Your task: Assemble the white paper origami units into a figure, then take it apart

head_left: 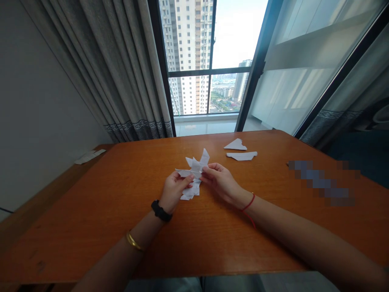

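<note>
A folded white paper piece (196, 167) with several pointed parts is held up between both hands over the wooden table (261, 239). My left hand (176, 188) pinches its left side, thumb on top. On its right edge, the thumb and fingers of my right hand (221, 180) are closed. More white folded paper (191, 191) shows just below and behind the held piece; whether the two are joined cannot be made out.
Two white paper shapes, one pointed (236, 144) and one long and flat (242, 156), lie toward the table's back. White paper (90, 156) rests on the left ledge. A blurred patch (322, 180) covers something at right. Curtains and a window stand behind.
</note>
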Action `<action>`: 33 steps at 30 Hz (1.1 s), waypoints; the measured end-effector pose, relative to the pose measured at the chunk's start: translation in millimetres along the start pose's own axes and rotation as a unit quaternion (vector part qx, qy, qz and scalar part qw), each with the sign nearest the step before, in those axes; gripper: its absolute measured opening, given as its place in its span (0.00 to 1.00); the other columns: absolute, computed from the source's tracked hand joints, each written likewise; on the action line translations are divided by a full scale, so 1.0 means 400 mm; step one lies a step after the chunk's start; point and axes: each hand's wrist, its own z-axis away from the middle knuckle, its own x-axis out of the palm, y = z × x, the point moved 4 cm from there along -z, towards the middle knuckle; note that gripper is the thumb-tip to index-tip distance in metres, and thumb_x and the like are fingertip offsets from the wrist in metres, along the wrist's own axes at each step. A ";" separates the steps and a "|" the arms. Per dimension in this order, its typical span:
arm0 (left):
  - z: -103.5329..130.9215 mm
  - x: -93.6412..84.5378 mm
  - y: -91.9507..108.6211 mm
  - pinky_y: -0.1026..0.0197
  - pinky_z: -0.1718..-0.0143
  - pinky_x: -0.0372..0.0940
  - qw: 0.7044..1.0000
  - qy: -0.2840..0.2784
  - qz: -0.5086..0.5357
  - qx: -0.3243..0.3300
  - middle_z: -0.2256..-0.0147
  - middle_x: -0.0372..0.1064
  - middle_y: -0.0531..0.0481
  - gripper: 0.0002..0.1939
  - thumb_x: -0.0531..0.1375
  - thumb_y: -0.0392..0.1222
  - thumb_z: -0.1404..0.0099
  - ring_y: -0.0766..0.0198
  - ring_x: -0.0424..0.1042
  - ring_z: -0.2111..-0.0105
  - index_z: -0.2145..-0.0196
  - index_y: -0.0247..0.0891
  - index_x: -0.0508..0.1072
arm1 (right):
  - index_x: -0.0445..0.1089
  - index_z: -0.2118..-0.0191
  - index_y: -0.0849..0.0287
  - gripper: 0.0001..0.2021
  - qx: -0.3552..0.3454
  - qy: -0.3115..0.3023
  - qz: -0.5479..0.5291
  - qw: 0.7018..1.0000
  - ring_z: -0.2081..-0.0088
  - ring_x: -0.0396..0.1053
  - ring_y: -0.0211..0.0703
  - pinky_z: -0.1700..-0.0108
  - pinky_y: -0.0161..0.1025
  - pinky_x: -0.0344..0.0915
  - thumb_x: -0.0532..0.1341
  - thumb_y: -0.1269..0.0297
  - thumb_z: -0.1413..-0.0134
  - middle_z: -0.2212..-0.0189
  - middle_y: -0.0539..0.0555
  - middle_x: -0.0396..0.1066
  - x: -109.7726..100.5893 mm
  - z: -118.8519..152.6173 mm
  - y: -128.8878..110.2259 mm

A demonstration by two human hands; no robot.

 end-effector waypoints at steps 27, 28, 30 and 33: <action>-0.032 -0.050 0.012 0.68 0.74 0.67 0.986 0.137 0.092 0.023 0.69 0.69 0.53 0.18 0.67 0.42 0.49 0.71 0.70 0.75 0.64 0.36 0.65 | 0.74 0.60 0.60 0.14 -0.177 -0.047 0.659 0.729 0.59 0.65 0.44 0.54 0.39 0.58 0.55 0.58 0.42 0.60 0.57 0.71 -0.080 -0.111 -0.022; -0.032 -0.049 0.011 0.67 0.74 0.67 0.987 0.136 0.089 0.020 0.70 0.69 0.53 0.18 0.67 0.42 0.49 0.71 0.70 0.75 0.64 0.36 0.65 | 0.74 0.59 0.60 0.16 -0.181 -0.047 0.678 0.711 0.58 0.65 0.45 0.53 0.40 0.58 0.55 0.56 0.42 0.60 0.58 0.70 -0.074 -0.111 -0.013; -0.030 -0.047 0.008 0.67 0.72 0.67 0.988 0.131 0.084 0.010 0.70 0.69 0.53 0.18 0.67 0.42 0.49 0.72 0.70 0.75 0.63 0.36 0.65 | 0.73 0.57 0.58 0.20 -0.182 -0.040 0.711 0.678 0.57 0.63 0.47 0.53 0.43 0.57 0.56 0.49 0.44 0.58 0.59 0.68 -0.061 -0.105 0.003; -0.030 -0.049 0.004 0.66 0.70 0.66 0.988 0.134 0.081 -0.002 0.69 0.69 0.54 0.18 0.67 0.43 0.50 0.72 0.69 0.75 0.64 0.36 0.66 | 0.71 0.54 0.57 0.28 -0.189 -0.034 0.725 0.662 0.55 0.60 0.51 0.52 0.46 0.56 0.61 0.41 0.54 0.57 0.59 0.65 -0.041 -0.082 0.013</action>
